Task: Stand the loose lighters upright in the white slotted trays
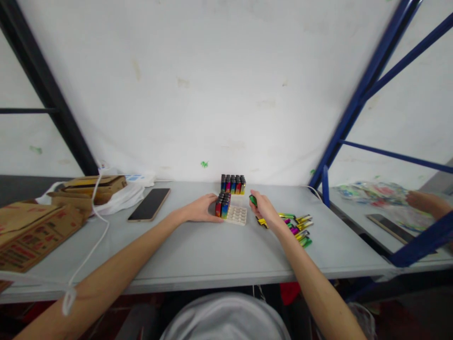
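A white tray [237, 215] with round cells lies on the table, its left part filled with upright multicoloured lighters [222, 205]. My left hand [204, 208] grips the tray's left end, thumb at the near side and fingers at the far side. Just right of the tray, my right hand [262, 206] is closed around a green lighter [252, 199] with a dark top. Below and beyond that wrist lies a loose pile of yellow, green and purple lighters [300, 228]. Behind the tray stands a full block of upright lighters [233, 183] near the wall.
A dark-screened phone [149, 204] lies left of my left hand. Cardboard boxes [38, 226], a white plastic bag [120, 200] and a white cable [95, 198] take up the left side. A blue metal frame [354, 113] borders the right; beyond it are another phone [396, 228] and a person's hand [424, 202].
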Demonstrator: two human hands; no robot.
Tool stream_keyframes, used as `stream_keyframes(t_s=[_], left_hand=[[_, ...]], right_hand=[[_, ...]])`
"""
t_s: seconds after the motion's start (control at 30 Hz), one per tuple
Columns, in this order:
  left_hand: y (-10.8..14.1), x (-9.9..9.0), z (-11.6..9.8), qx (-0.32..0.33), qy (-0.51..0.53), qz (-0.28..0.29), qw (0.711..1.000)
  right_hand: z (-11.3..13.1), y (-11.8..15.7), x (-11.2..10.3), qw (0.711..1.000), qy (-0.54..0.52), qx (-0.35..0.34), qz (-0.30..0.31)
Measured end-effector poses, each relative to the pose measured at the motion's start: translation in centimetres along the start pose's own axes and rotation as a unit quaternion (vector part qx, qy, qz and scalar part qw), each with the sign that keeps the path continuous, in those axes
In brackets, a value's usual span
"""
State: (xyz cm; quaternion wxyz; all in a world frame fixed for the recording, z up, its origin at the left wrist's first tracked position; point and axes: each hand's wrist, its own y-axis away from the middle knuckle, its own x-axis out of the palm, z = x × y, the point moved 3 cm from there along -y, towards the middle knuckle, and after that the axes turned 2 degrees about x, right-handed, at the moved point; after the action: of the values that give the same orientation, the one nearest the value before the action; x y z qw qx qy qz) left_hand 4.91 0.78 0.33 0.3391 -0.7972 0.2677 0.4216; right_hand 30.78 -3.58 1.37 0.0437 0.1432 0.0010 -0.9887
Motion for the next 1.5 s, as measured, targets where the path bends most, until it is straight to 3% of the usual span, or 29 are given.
stream_keyframes(t_s=[0.37,0.5,0.93,1.27,1.5], left_hand=[[0.00,0.32,-0.26,0.001,-0.022,0.002,1.000],[0.02,0.28,-0.40,0.001,-0.015,-0.006,1.000],[0.01,0.41,-0.32,-0.005,-0.006,-0.011,1.000],[0.09,0.26,-0.63,-0.008,-0.007,-0.013,1.000],[0.09,0.66,-0.27,-0.004,-0.014,-0.020,1.000]], right_hand=[[0.33,0.63,0.47,0.998,-0.060,0.009,-0.004],[0.22,0.26,0.62,1.000,-0.021,0.002,0.006],[0.98,0.76,0.52,0.979,0.157,-0.112,-0.064],[0.69,0.43,0.47,0.984,0.125,-0.113,-0.052],[0.29,0.08,-0.11,0.976,0.105,-0.153,-0.116]])
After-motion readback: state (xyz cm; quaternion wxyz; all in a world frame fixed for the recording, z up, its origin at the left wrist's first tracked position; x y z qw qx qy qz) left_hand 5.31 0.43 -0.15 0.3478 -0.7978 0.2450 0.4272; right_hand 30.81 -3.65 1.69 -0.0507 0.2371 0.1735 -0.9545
